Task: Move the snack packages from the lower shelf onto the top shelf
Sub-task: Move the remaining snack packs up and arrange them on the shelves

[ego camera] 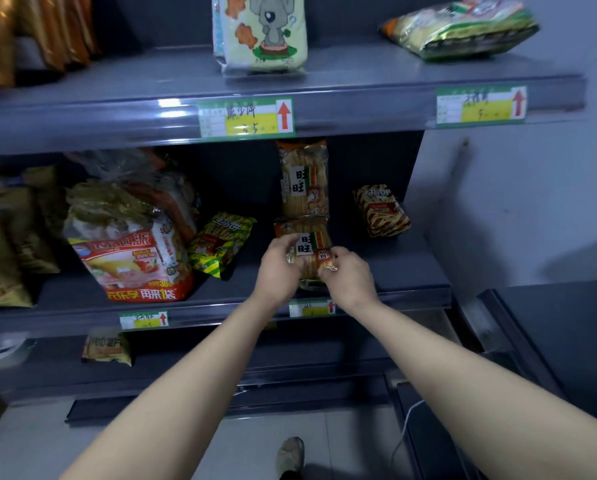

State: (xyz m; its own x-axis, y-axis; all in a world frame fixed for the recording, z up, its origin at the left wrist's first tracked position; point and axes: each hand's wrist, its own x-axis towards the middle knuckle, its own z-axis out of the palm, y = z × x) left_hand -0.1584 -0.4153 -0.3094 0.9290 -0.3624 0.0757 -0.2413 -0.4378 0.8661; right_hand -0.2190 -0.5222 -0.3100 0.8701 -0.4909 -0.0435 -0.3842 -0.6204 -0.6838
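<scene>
both hands, left hand (278, 268) and right hand (349, 275), gripped one rice cracker pack (304, 245) on the lower shelf (411, 271); several packs remained, top shelf (359, 84) partly stocked

I'm looking at a shop here: grey metal display shelving (82, 112) stocked with sealed snack packages (130, 244). Handwritten price labels (246, 116) with red arrows sit in clear strips along the shelf edges, just like a grocery aisle.
</scene>
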